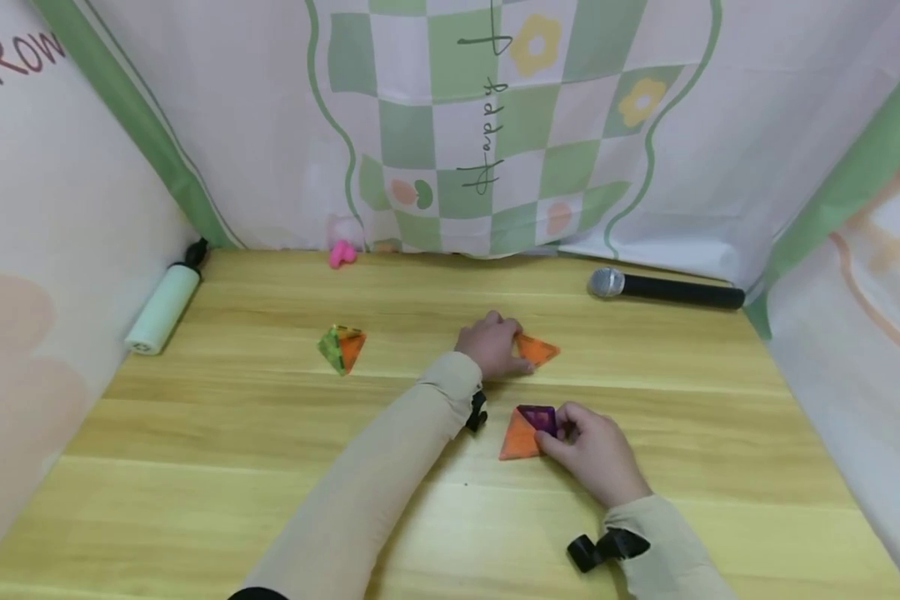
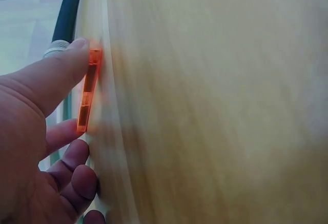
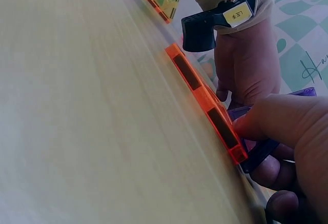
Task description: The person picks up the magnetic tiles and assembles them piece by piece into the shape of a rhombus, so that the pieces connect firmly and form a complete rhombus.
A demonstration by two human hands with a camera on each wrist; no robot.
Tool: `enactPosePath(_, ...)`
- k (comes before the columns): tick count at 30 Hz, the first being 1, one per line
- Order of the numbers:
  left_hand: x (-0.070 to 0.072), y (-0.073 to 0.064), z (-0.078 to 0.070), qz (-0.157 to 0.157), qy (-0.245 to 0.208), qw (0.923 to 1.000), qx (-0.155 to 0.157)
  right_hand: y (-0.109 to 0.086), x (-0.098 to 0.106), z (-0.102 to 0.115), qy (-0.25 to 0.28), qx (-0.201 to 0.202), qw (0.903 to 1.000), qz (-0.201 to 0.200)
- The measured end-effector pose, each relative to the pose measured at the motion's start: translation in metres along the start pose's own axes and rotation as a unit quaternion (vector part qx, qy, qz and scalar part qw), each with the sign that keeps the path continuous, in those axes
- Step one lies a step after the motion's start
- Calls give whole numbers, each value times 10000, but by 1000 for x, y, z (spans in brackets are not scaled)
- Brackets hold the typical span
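Observation:
My left hand [image 1: 490, 346] pinches an orange triangular magnetic tile [image 1: 537, 350] low over the table. In the left wrist view, thumb and index finger are at opposite ends of that tile's edge [image 2: 89, 90], and the other fingers are curled. Nearer the front, my right hand [image 1: 598, 454] holds a purple triangular magnetic tile [image 1: 538, 418] between thumb and fingers. It stands against a second orange triangular tile [image 1: 518, 440], with edges touching. The thumb also touches this orange tile in the right wrist view, and fingers partly hide the purple one.
Left of the hands stands a small pyramid of green, yellow and orange tiles [image 1: 342, 348]. A microphone [image 1: 667, 289] lies at the back right, a pale green hand pump [image 1: 163, 308] at the left edge. A pink piece [image 1: 342, 253] sits by the rear curtain [image 1: 270, 150].

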State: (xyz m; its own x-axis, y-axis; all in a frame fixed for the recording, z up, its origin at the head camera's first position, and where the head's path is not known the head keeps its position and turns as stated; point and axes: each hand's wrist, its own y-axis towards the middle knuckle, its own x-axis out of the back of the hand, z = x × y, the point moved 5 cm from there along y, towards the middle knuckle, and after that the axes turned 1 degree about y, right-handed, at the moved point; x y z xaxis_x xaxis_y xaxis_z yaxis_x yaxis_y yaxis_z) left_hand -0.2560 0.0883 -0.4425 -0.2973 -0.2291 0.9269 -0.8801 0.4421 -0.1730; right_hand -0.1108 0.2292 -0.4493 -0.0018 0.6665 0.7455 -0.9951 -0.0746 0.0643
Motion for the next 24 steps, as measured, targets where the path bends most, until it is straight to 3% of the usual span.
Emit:
enactPosePath(12, 6, -17, -1, 25, -544, 9984, -122, -1, -1, -2, 116, -15, 9999, 5)
enactPosePath(24, 0, -44, 5, -53, -617, 9978, -233, -1, 0, -1, 155, -24, 9999, 33)
